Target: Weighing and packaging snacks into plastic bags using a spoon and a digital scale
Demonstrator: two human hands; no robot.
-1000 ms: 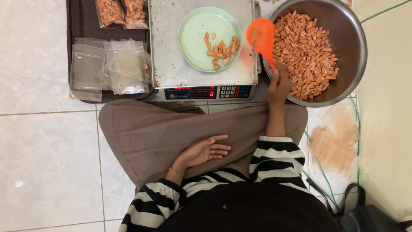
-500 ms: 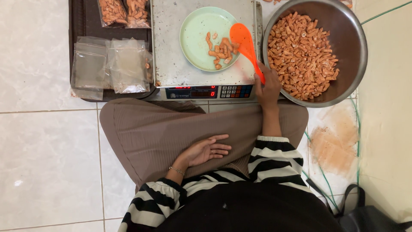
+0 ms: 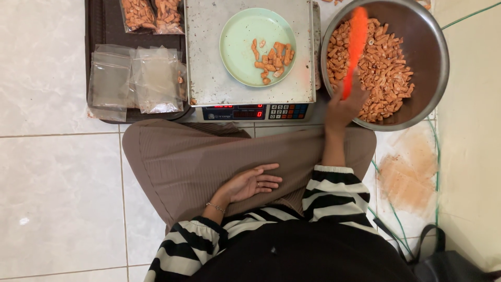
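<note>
A: Where's the orange spoon (image 3: 356,44) right now?

B: Over the steel bowl (image 3: 433,62), blurred, its blade above the heap of orange snack pieces (image 3: 386,73). The right hand (image 3: 342,107) is closed around the handle at the bowl's near rim.

A: And the left hand (image 3: 253,183)?

B: Resting on the lap, palm up, fingers loosely open, holding nothing.

A: How should the scooping go, would you say?

B: I'd dig the blade shallow into the heap and lift it level, so pieces don't spill over the rim onto the floor. Small loads seem wise: the green plate (image 3: 235,52) on the digital scale (image 3: 209,78) just left of the bowl holds only a small pile (image 3: 271,57), so it's easier to add a little than to pick pieces back off.

A: What's beyond the scale?

B: A dark tray (image 3: 102,26) to its left, with empty clear bags (image 3: 133,78) lying flat and filled bags (image 3: 151,13) at the far end.
</note>
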